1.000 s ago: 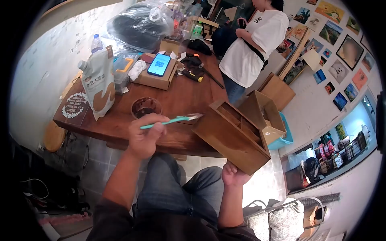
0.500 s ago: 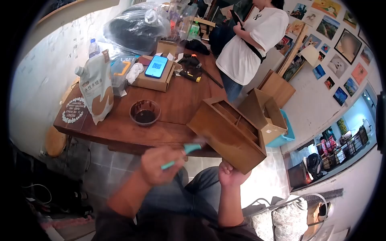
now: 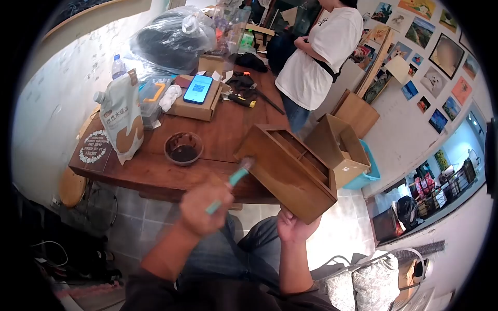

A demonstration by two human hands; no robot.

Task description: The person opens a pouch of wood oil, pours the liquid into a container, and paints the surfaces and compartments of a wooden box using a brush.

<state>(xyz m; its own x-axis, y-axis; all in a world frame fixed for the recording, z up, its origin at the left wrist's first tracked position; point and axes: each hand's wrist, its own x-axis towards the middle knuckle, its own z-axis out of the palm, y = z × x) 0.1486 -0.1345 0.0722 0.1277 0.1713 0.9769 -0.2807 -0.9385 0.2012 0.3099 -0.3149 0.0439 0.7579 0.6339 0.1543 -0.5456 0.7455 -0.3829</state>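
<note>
My left hand (image 3: pixel 207 206) is closed around the green handle of a paintbrush (image 3: pixel 238 175), whose bristles meet the near side of a brown wooden box near its left end. That box (image 3: pixel 293 179) has open compartments and is tilted, its left part over the table edge. My right hand (image 3: pixel 296 226) grips its lower right corner from below, the fingers partly hidden. A clear bowl of dark liquid (image 3: pixel 183 149) stands on the table (image 3: pixel 218 140), with a spouted pouch (image 3: pixel 123 119) to its left.
On the table lie a phone (image 3: pixel 198 89) on a cardboard box (image 3: pixel 185 109), a yellow-and-black tool (image 3: pixel 241 100) and a plastic-wrapped bundle (image 3: pixel 171 41). Behind it stands a person in a white shirt (image 3: pixel 316 65). An open carton (image 3: pixel 337 150) and blue bin (image 3: pixel 367 168) are at right.
The brush has swung down off the box's left end, then back up onto its side. The box has shifted slightly left in view. The person's arms behind the table have lowered.
</note>
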